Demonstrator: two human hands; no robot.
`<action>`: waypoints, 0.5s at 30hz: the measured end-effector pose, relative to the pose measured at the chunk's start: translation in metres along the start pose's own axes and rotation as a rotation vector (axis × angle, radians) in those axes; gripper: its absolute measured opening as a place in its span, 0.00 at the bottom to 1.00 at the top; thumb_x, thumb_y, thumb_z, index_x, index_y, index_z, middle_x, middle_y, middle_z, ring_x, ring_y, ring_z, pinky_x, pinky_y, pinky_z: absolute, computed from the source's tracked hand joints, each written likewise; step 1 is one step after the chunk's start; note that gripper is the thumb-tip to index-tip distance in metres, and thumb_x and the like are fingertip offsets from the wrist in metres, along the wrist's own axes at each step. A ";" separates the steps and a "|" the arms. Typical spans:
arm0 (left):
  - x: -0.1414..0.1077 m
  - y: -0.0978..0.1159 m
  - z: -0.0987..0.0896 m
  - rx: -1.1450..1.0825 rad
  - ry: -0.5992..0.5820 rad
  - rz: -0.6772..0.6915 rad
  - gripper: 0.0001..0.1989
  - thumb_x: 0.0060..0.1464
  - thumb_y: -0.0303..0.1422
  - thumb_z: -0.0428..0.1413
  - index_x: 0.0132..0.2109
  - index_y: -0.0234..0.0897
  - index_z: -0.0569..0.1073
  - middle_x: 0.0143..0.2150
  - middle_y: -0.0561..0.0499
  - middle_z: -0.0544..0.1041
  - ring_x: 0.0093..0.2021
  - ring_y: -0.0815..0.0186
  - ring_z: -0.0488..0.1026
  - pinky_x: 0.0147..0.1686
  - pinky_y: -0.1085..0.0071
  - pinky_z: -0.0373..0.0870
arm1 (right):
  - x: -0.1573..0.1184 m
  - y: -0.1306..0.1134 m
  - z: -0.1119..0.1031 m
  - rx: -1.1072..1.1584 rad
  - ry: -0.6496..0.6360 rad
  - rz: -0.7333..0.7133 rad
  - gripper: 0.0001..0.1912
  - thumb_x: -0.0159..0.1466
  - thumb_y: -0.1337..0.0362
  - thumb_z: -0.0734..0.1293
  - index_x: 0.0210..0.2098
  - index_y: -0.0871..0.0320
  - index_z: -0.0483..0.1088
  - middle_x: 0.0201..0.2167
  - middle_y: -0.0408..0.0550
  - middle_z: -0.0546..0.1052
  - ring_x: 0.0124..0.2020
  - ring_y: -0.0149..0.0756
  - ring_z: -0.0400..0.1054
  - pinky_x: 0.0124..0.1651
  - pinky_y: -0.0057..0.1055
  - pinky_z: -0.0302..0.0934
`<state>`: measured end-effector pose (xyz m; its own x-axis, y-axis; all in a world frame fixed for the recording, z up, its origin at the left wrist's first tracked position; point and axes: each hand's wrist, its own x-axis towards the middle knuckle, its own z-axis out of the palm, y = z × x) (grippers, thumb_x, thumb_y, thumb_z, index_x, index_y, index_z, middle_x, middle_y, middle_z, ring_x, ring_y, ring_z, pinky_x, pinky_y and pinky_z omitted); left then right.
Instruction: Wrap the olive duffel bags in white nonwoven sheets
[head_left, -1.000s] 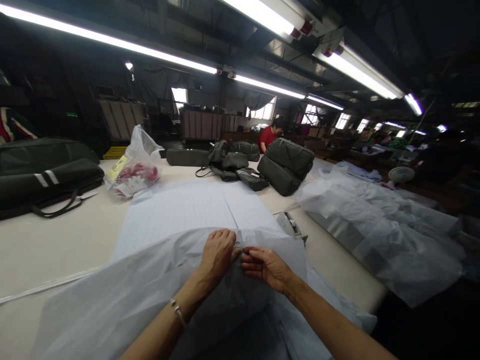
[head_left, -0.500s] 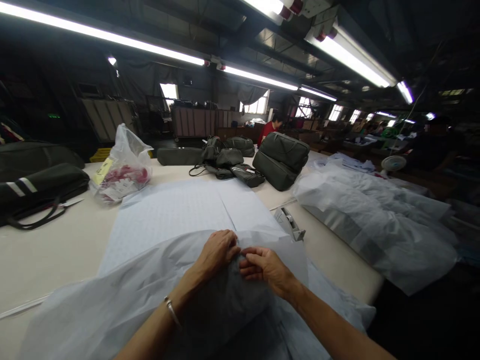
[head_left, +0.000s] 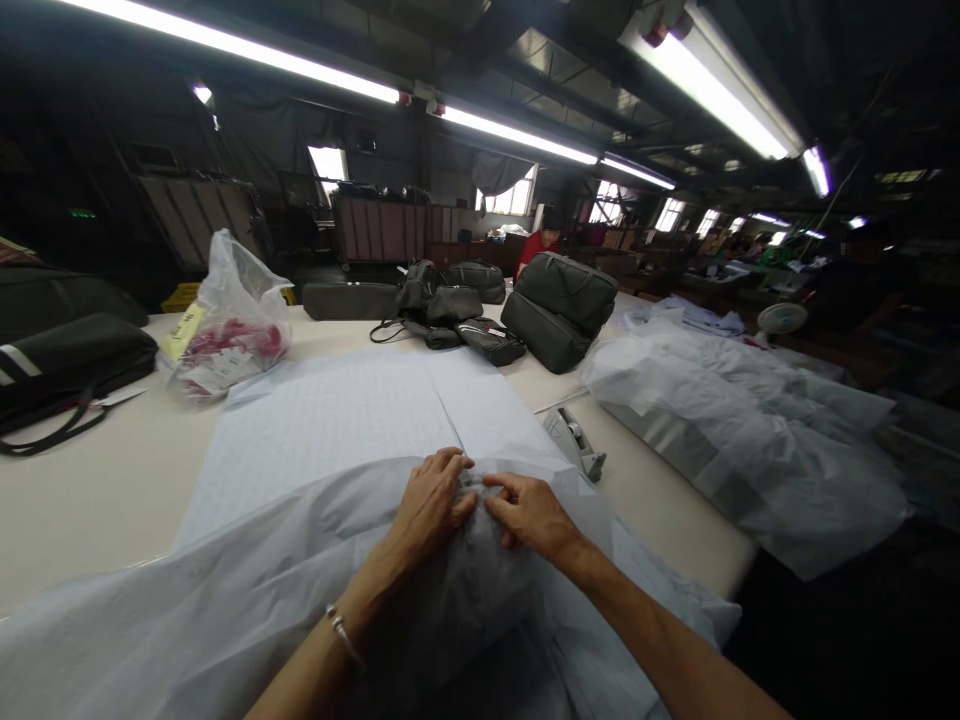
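**Left hand (head_left: 435, 497) and right hand (head_left: 534, 515) close together on the cloudy sheet (head_left: 285, 560)**

The white paper (head_left: 330, 420) lies flat on the table (head_left: 67, 500). The cloudy sheet covers the paper's near edge and comes toward me in soft folds.

I reach in from both sides, and my hands are near the middle of the paper's near edge — close, but with a little gap between them. My left hand has its back up and its fingers bent, with the thumb set apart. It is partly open and rests on the sheet. My right hand points at the left one. Its first finger and thumb poke out with their tips near each other, and the others curl under. I cannot tell if it pinches any of the sheet. A bracelet (head_left: 339, 628) goes round my left wrist.

A small gray tape holder (head_left: 576, 442) is just right of the paper. Dark bags (head_left: 559, 310) are past its far edge — and a clear bag (head_left: 236, 275) of red things (head_left: 244, 342) is by its far left corner.
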<state>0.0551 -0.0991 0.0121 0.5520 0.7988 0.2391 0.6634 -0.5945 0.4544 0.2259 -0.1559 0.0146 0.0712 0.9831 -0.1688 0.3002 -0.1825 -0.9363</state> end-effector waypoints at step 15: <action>0.003 -0.012 0.002 -0.200 -0.062 -0.059 0.11 0.55 0.36 0.54 0.45 0.44 0.77 0.57 0.47 0.74 0.60 0.55 0.68 0.60 0.58 0.64 | -0.077 0.111 -0.109 0.175 0.276 0.069 0.25 0.51 0.45 0.75 0.37 0.59 0.77 0.37 0.51 0.80 0.41 0.47 0.73 0.47 0.41 0.66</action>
<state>0.0495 -0.0897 0.0055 0.5491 0.8210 0.1564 0.5859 -0.5115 0.6286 0.3574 -0.2539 -0.0423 0.3481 0.9226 -0.1662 0.1197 -0.2195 -0.9682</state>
